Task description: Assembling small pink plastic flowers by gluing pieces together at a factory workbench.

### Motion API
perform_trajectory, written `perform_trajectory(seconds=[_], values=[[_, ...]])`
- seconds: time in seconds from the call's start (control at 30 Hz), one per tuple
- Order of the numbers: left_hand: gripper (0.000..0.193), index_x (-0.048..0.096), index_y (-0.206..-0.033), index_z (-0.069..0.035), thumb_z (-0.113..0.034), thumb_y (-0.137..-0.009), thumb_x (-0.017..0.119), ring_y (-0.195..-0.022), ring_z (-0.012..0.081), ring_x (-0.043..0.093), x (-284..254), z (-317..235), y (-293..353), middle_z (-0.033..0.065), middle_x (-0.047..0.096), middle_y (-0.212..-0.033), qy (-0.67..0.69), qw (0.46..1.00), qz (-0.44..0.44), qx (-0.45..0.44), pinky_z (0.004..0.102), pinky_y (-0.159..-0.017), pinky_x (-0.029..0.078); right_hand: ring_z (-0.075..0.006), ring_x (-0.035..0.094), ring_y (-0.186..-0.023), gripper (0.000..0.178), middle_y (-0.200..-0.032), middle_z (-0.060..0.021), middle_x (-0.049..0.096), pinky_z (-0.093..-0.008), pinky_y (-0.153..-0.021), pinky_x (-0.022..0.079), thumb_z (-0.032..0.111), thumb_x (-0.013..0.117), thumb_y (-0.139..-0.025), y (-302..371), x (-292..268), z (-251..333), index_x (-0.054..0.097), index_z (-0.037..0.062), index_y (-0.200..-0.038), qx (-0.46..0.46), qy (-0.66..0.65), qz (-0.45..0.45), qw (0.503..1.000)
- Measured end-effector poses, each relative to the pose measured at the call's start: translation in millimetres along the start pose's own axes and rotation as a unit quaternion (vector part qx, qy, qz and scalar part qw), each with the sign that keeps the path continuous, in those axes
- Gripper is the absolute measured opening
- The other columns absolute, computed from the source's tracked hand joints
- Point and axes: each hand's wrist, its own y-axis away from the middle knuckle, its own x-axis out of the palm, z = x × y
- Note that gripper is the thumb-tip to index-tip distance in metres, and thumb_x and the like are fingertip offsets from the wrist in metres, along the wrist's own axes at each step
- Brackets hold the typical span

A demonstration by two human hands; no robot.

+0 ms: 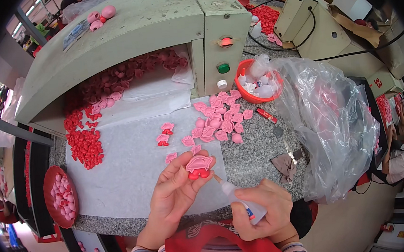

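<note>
Between its thumb and fingers, my left hand (169,194) grips a small pink and red plastic figure part (199,166), pink shell above, red two-lobed piece below. My right hand (268,204) is wrapped round a translucent squeeze bottle (229,189), whose thin nozzle tip comes close to the part; whether they touch I cannot tell. Beyond my hands, two similar pink-and-red parts (163,140) lie on the white sheet (120,182), with a loose pink shell (171,157) nearby. A pile of pink shells (218,117) spreads at the sheet's right side.
A pale green machine (143,22) with an arched opening stands behind, red and pink pieces (110,84) inside it. Red pieces (86,148) are heaped at left, near a red bowl (76,206). An orange bowl of bottles (258,100) and a clear plastic bag (326,128) sit at right.
</note>
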Motion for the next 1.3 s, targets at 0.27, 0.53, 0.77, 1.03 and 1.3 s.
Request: perform_trajectory(seconds=[0.27, 0.53, 0.77, 1.03, 1.3], values=[[0.032, 0.053, -0.116, -0.003, -0.006, -0.084, 0.055, -0.117, 0.0380, 0.043, -1, 1, -1, 0.0231, 0.043, -0.126, 0.003, 1.000, -0.006, -0.004, 0.0460, -0.095, 0.043, -0.0134, 0.042, -0.038, 0.030, -0.056, -0.0041, 0.055, -0.0225, -0.035, 0.032, 0.001, 0.067, -0.061, 1, 0, -1, 0.058, -0.0003, -0.089, -0.001, 0.005, 0.005, 1.000], [0.032, 0.053, -0.116, -0.003, -0.006, -0.084, 0.055, -0.118, 0.0378, 0.043, -1, 1, -2, 0.0230, 0.042, -0.126, 0.008, 1.000, -0.006, -0.005, 0.0464, -0.095, 0.043, -0.0135, 0.042, -0.037, 0.030, -0.057, -0.0039, 0.055, -0.0227, -0.036, 0.032, 0.001, 0.067, -0.061, -1, -2, 0, 0.058, -0.0004, -0.089, 0.003, 0.000, 0.010, 1.000], [0.032, 0.053, -0.116, -0.003, -0.005, -0.084, 0.054, -0.118, 0.0376, 0.042, -1, 0, -2, 0.0227, 0.042, -0.127, 0.006, 1.000, -0.005, -0.005, 0.0467, -0.096, 0.042, -0.0135, 0.042, -0.038, 0.029, -0.058, -0.0039, 0.056, -0.0225, -0.035, 0.032, 0.001, 0.067, -0.061, 2, 0, -1, 0.058, 0.0000, -0.089, 0.004, -0.004, 0.001, 1.000], [0.031, 0.053, -0.116, -0.003, -0.006, -0.085, 0.053, -0.117, 0.0367, 0.044, 2, 1, -1, 0.0223, 0.045, -0.125, -0.004, 1.000, -0.014, -0.005, 0.0451, -0.096, 0.042, -0.0131, 0.043, -0.038, 0.029, -0.060, -0.0033, 0.058, -0.0228, -0.035, 0.033, 0.002, 0.067, -0.061, 2, -4, 4, 0.059, 0.0012, -0.089, 0.007, -0.013, 0.009, 1.000], [0.031, 0.053, -0.116, -0.003, -0.005, -0.085, 0.053, -0.116, 0.0365, 0.045, 2, 1, 0, 0.0223, 0.045, -0.125, -0.003, 1.000, -0.009, -0.005, 0.0448, -0.095, 0.043, -0.0154, 0.041, -0.040, 0.027, -0.059, -0.0042, 0.056, -0.0250, -0.038, 0.034, 0.002, 0.061, -0.059, 2, -3, 8, 0.057, 0.0031, -0.085, 0.035, -0.007, 0.045, 0.998]])
